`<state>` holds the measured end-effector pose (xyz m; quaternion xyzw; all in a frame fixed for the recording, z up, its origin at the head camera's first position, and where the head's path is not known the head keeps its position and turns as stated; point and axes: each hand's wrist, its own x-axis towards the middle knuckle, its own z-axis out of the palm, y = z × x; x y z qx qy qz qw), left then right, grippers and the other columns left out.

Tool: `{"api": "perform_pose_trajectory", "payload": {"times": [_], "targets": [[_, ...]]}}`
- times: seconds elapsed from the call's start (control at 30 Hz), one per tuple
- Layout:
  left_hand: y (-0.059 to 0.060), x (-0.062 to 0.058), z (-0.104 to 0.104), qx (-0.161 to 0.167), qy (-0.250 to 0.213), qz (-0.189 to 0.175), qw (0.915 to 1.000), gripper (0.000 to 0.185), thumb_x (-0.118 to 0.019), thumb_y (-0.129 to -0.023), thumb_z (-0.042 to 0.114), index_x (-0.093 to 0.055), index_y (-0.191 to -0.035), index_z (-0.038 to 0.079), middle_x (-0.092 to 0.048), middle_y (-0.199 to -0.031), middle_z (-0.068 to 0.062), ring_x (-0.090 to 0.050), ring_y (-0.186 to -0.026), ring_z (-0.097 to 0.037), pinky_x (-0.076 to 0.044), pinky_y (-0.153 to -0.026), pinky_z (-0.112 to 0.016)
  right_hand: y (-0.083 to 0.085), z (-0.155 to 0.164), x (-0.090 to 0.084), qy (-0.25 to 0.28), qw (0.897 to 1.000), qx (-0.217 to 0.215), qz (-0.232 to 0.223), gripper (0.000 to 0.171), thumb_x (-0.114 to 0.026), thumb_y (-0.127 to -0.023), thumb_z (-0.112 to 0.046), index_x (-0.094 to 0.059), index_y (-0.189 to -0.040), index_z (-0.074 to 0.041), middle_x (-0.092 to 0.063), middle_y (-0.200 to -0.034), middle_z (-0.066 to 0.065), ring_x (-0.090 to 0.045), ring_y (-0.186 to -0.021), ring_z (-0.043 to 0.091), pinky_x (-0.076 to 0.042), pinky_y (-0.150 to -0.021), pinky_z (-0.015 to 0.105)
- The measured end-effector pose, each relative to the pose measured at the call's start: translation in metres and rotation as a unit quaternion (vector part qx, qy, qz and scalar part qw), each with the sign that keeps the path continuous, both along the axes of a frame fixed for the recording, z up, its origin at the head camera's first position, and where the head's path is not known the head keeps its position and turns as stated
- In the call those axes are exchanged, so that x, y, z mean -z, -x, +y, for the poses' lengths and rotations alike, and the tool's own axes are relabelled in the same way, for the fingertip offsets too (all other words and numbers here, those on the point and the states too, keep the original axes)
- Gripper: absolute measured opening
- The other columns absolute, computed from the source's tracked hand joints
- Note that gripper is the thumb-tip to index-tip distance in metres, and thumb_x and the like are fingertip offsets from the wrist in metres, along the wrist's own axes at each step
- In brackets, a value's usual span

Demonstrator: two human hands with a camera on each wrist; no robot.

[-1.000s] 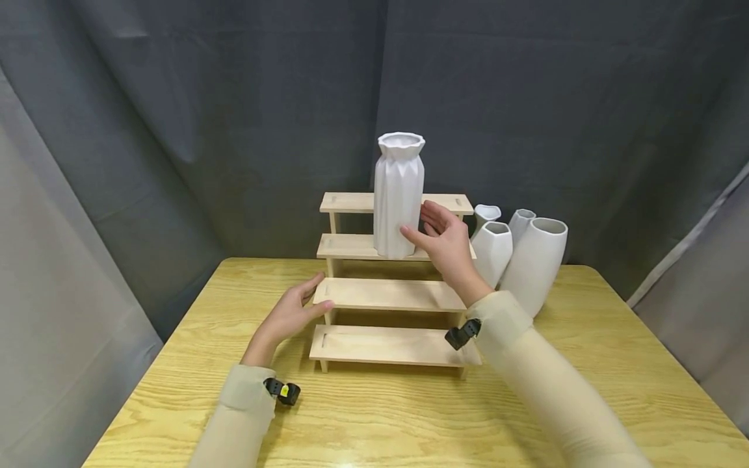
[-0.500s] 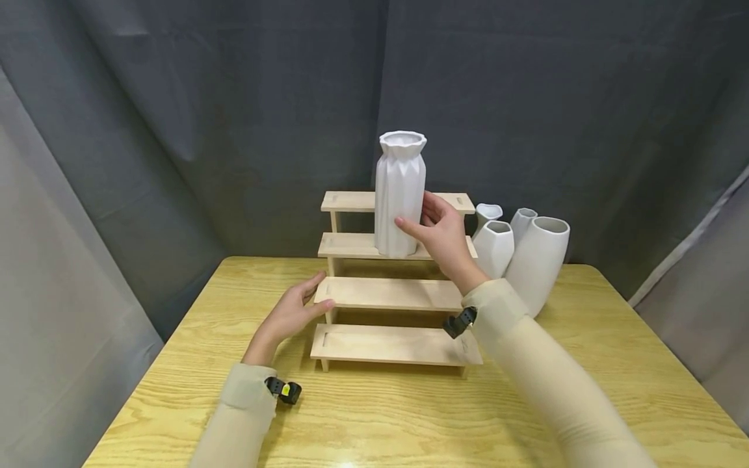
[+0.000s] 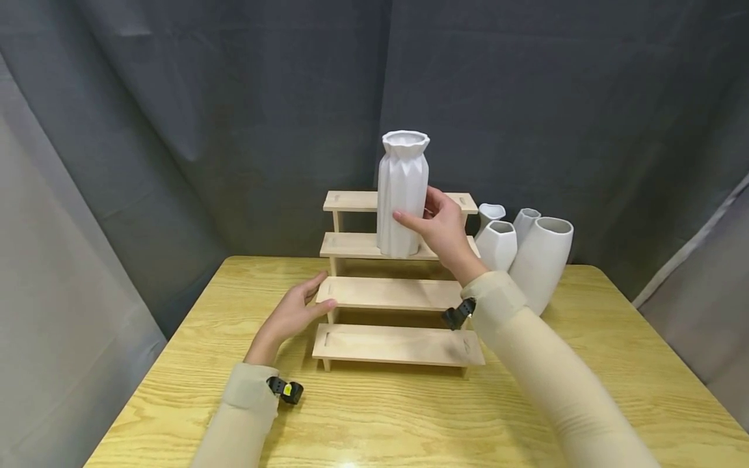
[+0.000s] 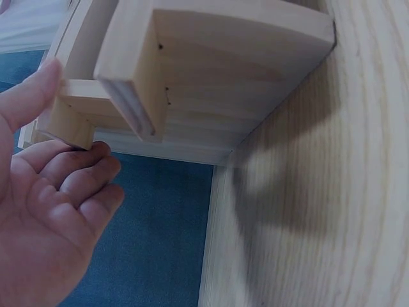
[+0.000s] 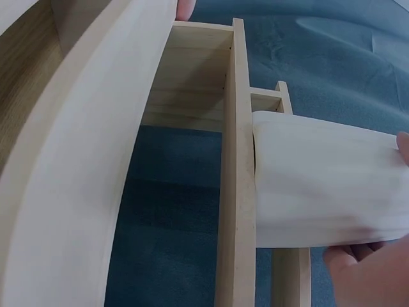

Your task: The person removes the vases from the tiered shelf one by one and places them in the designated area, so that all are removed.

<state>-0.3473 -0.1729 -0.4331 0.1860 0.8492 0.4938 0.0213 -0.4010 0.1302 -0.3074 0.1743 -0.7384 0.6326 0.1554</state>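
A tall white pleated vase (image 3: 402, 201) with a scalloped rim stands upright on the second tier from the top of a stepped wooden display stand (image 3: 386, 294). My right hand (image 3: 447, 231) holds it from the right, thumb across the front, fingertips hidden behind. In the right wrist view the base of the vase (image 5: 326, 182) meets the shelf edge. At the stand's left end, my left hand (image 3: 292, 309) grips the second shelf from the bottom. The left wrist view has the shelf end (image 4: 70, 125) between thumb and curled fingers.
Several white vases (image 3: 541, 260) cluster on the table right of the stand, close by my right forearm. The yellow wood-grain table (image 3: 363, 416) carries everything. A dark curtain (image 3: 281, 117) hangs right behind the stand.
My right hand has closed in on the vase, its thumb sliding slightly up and left across the front. The left hand keeps its grip on the stand, and the vase stays on its tier.
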Motion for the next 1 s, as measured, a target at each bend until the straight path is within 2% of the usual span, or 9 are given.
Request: {"api": "perform_pose_trajectory", "payload": {"times": [0.13,0.37,0.6,0.8,1.0], "targets": [[0.000,0.001,0.001,-0.001,0.001,-0.001,1.0000,0.075,-0.064,-0.096,0.040,-0.028,-0.157,0.014,-0.025,-0.161,-0.005,-0.027,-0.145,-0.029,-0.027,-0.116,-0.044,0.002,0.000,-0.001,0.008,1.000,-0.008,-0.004,0.069,-0.088,-0.077,-0.027,-0.057,-0.134,-0.007,-0.063,-0.125,0.008,-0.061,-0.113,0.022,-0.051,-0.096,0.038],[0.000,0.004,0.006,0.006,0.006,0.004,1.0000,0.076,-0.064,-0.096,0.041,-0.028,-0.157,0.013,-0.025,-0.160,-0.006,-0.028,-0.144,-0.029,-0.028,-0.116,-0.043,-0.002,0.007,-0.002,0.000,1.000,0.013,-0.002,0.066,-0.090,-0.074,-0.027,-0.061,-0.130,-0.007,-0.065,-0.122,0.008,-0.062,-0.111,0.023,-0.050,-0.097,0.039],[0.002,0.002,0.006,0.005,0.006,0.003,1.0000,0.078,-0.064,-0.095,0.045,-0.028,-0.157,0.014,-0.025,-0.161,-0.007,-0.028,-0.144,-0.030,-0.028,-0.116,-0.044,-0.010,0.010,-0.004,-0.008,1.000,0.026,0.001,0.065,-0.091,-0.072,-0.033,-0.064,-0.126,-0.008,-0.068,-0.116,0.006,-0.065,-0.103,0.021,-0.054,-0.091,0.039],[0.002,0.001,0.006,0.004,0.006,-0.005,1.0000,0.077,-0.064,-0.095,0.044,-0.028,-0.157,0.015,-0.025,-0.161,-0.004,-0.027,-0.145,-0.030,-0.027,-0.116,-0.045,-0.015,0.009,-0.002,0.004,1.000,0.015,0.014,0.062,-0.091,-0.072,-0.027,-0.065,-0.125,-0.006,-0.068,-0.116,0.008,-0.065,-0.104,0.022,-0.054,-0.091,0.037],[0.004,0.003,0.004,0.006,0.002,0.005,1.0000,0.076,-0.064,-0.096,0.041,-0.029,-0.157,0.013,-0.025,-0.160,-0.006,-0.027,-0.145,-0.032,-0.027,-0.116,-0.047,-0.022,0.008,-0.002,0.010,0.999,0.020,0.028,0.061,-0.092,-0.071,-0.023,-0.067,-0.123,-0.005,-0.069,-0.114,0.009,-0.065,-0.103,0.021,-0.055,-0.089,0.035]]}}
